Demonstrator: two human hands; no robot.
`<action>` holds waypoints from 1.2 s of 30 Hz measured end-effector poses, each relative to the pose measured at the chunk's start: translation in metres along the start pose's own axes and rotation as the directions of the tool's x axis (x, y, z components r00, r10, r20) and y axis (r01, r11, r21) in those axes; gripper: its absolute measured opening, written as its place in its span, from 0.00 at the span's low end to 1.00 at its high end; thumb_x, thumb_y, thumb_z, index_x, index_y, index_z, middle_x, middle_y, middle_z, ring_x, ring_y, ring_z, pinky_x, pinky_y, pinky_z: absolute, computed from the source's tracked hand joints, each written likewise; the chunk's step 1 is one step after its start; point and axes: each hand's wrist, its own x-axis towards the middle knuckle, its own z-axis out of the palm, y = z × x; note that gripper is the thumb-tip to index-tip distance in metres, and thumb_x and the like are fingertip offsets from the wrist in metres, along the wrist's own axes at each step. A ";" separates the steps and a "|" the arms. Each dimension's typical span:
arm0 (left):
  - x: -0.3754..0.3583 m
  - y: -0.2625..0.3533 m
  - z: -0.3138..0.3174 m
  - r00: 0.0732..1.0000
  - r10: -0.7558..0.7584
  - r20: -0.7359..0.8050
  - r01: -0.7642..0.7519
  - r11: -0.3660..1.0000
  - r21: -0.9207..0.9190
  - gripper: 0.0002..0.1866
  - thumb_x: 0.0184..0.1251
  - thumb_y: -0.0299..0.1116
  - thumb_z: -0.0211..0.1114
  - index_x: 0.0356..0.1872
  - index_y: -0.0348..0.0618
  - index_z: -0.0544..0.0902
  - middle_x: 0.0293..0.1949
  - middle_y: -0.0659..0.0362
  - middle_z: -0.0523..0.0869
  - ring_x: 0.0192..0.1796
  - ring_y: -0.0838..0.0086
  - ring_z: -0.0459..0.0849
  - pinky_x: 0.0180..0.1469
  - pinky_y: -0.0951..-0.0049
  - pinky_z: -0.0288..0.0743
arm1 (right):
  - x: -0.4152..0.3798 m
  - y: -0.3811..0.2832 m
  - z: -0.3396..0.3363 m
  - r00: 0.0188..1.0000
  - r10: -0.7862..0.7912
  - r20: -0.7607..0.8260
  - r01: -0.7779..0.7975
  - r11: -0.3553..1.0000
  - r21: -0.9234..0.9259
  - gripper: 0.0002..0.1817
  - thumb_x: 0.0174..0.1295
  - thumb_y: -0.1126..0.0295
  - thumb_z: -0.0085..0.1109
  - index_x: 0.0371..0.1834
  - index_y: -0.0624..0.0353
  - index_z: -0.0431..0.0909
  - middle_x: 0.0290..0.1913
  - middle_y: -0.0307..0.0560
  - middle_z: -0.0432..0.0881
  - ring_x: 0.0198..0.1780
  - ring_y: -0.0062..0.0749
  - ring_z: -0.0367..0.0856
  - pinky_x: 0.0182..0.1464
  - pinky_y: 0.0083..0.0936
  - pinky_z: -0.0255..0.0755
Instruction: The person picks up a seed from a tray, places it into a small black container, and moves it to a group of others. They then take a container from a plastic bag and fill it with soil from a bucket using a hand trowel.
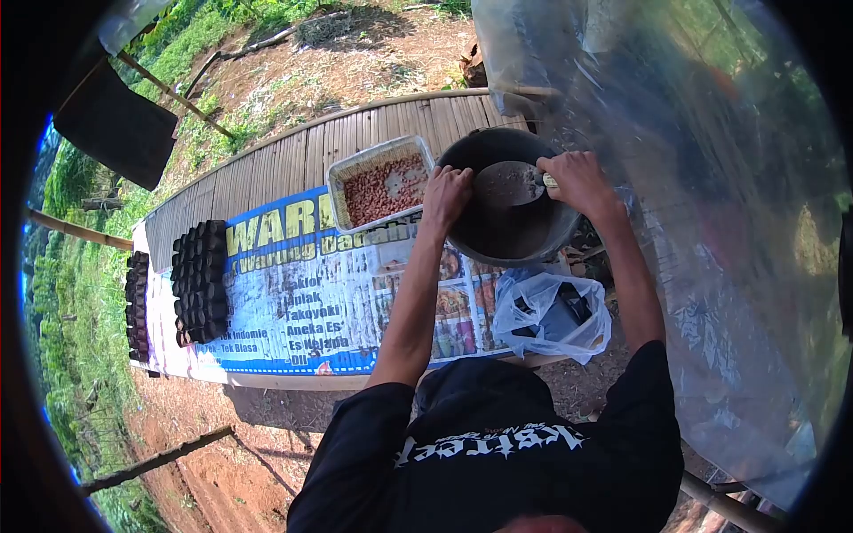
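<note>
A dark round bucket (506,242) stands at the right end of the bamboo table, with some brown soil-like material low inside. My right hand (573,182) is closed on the handle of a trowel (508,184), whose wide blade, smeared with soil, lies over the bucket's opening. At the bucket's left rim is my left hand (448,194), its fingers closed together; what they grip is too small to make out. Just left of that hand, a rectangular tray (338,197) holds many small reddish-brown pieces.
A printed banner (333,306) covers part of the bamboo table (293,153). Black pots (200,282) stand in rows on its left. A white plastic bag (553,317) with dark items sits below the bucket. Clear plastic sheeting (711,266) hangs at the right.
</note>
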 end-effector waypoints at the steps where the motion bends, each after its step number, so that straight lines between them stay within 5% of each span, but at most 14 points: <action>1: -0.001 0.001 -0.001 1.000 0.002 0.000 -0.002 1.000 -0.003 0.06 0.57 0.29 0.65 0.34 0.43 0.77 0.30 0.54 0.85 0.43 0.58 0.83 0.53 0.59 0.71 | 0.000 -0.001 0.003 1.000 -0.003 -0.017 0.003 1.000 -0.009 0.18 0.52 0.67 0.74 0.46 0.51 0.81 0.36 0.45 0.88 0.46 0.43 0.88 0.48 0.41 0.78; 13: -0.001 0.002 -0.005 1.000 -0.005 0.006 0.005 1.000 -0.021 0.07 0.57 0.29 0.65 0.33 0.43 0.76 0.31 0.54 0.84 0.44 0.59 0.82 0.53 0.58 0.70 | 0.017 0.002 0.105 0.958 0.172 -0.228 -0.184 0.982 -0.031 0.09 0.61 0.74 0.61 0.44 0.55 0.81 0.39 0.48 0.87 0.47 0.45 0.88 0.45 0.40 0.81; 16: 0.000 0.002 -0.004 1.000 -0.002 0.000 0.002 1.000 -0.026 0.06 0.57 0.29 0.65 0.33 0.43 0.76 0.31 0.54 0.84 0.43 0.59 0.82 0.53 0.58 0.70 | 0.029 -0.004 0.152 0.975 0.213 -0.063 -0.213 0.977 0.007 0.07 0.63 0.74 0.57 0.42 0.57 0.83 0.38 0.54 0.86 0.44 0.50 0.88 0.46 0.45 0.80; 20: 0.001 0.000 -0.003 1.000 0.010 -0.018 -0.010 1.000 -0.019 0.06 0.58 0.29 0.64 0.33 0.43 0.76 0.31 0.54 0.84 0.43 0.59 0.82 0.52 0.58 0.70 | 0.027 -0.010 0.168 0.996 0.068 0.065 -0.073 0.995 0.069 0.03 0.54 0.70 0.66 0.30 0.57 0.85 0.34 0.57 0.87 0.42 0.50 0.88 0.45 0.43 0.81; 23: 0.002 0.004 -0.006 1.000 -0.013 0.006 0.013 1.000 0.001 0.06 0.57 0.27 0.64 0.35 0.43 0.78 0.31 0.54 0.86 0.43 0.59 0.83 0.54 0.59 0.71 | 0.017 -0.018 0.165 0.986 -0.157 0.053 0.149 0.981 0.128 0.07 0.51 0.68 0.70 0.30 0.58 0.85 0.34 0.56 0.87 0.42 0.51 0.88 0.47 0.43 0.81; 29: 0.001 0.001 0.000 1.000 -0.010 0.006 0.010 1.000 0.007 0.06 0.56 0.27 0.63 0.34 0.43 0.78 0.31 0.54 0.85 0.43 0.59 0.82 0.54 0.59 0.71 | 0.005 -0.021 0.133 0.955 -0.258 0.148 0.220 0.947 0.233 0.14 0.48 0.62 0.73 0.36 0.57 0.88 0.37 0.55 0.88 0.45 0.50 0.88 0.51 0.42 0.80; 36: 0.001 0.002 -0.005 1.000 0.003 -0.002 -0.003 1.000 -0.011 0.06 0.55 0.27 0.64 0.34 0.43 0.77 0.31 0.54 0.85 0.42 0.59 0.82 0.54 0.59 0.71 | -0.014 -0.009 0.105 0.959 -0.148 0.243 0.061 0.941 0.333 0.22 0.46 0.58 0.76 0.46 0.52 0.90 0.42 0.55 0.90 0.48 0.49 0.88 0.55 0.41 0.79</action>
